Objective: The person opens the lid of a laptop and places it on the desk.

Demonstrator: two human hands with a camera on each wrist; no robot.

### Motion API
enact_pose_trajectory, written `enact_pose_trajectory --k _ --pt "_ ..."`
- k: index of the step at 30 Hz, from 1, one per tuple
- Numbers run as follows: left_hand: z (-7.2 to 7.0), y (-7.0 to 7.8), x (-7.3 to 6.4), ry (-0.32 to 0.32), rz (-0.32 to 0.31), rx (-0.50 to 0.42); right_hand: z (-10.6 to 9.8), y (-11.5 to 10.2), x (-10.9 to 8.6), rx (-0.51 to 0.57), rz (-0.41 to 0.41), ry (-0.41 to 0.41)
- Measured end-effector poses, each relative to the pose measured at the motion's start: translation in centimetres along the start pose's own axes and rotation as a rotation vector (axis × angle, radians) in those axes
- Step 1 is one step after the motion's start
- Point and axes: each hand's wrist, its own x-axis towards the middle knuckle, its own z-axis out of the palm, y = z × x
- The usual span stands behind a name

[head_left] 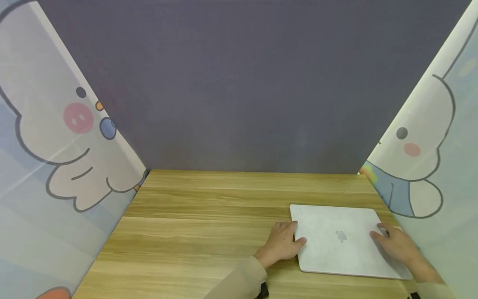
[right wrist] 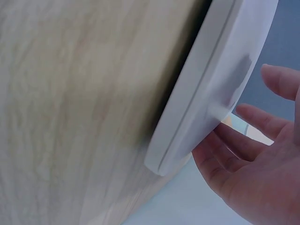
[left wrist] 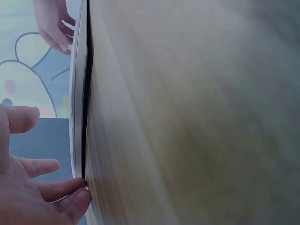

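On my feed, closed silver laptop [head_left: 332, 251] lies logo-up on the right part of the wooden table [head_left: 186, 232]. I see the left hand [head_left: 281, 241] loose, fingertips touching the laptop's left edge; the right hand [head_left: 398, 246] at its right edge, unclenched, fingers mostly straight. Behind I get a dark grey panel [head_left: 242, 91]; cartoon-print sheets [head_left: 33, 232] both sides.

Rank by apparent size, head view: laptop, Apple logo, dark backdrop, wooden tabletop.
Largest to smallest, by visible area:
1. dark backdrop
2. wooden tabletop, partly covered
3. laptop
4. Apple logo

No close calls.
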Motion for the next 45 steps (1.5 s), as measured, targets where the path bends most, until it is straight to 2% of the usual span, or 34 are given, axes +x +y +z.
enact_pose_trajectory --k 10,15,24,35,45 --pt "0.6 0.4 0.4 0.006 0.025 0.098 -0.1 -0.3 -0.2 -0.004 0.013 -0.003" --pt "0.5 0.8 0.4 -0.011 0.017 0.112 -0.2 -0.3 -0.3 0.014 0.013 -0.008" --pt "0.0 1.4 0.3 -0.039 -0.008 -0.011 -0.7 -0.8 -0.1 0.034 0.065 -0.053" --pt "0.0 2.0 0.2 -0.042 -0.041 -0.049 -0.3 -0.5 -0.1 0.058 0.096 -0.070" --pt "0.1 2.2 0.0 -0.106 -0.088 -0.217 -0.5 -0.9 -0.2 0.070 0.075 -0.041"
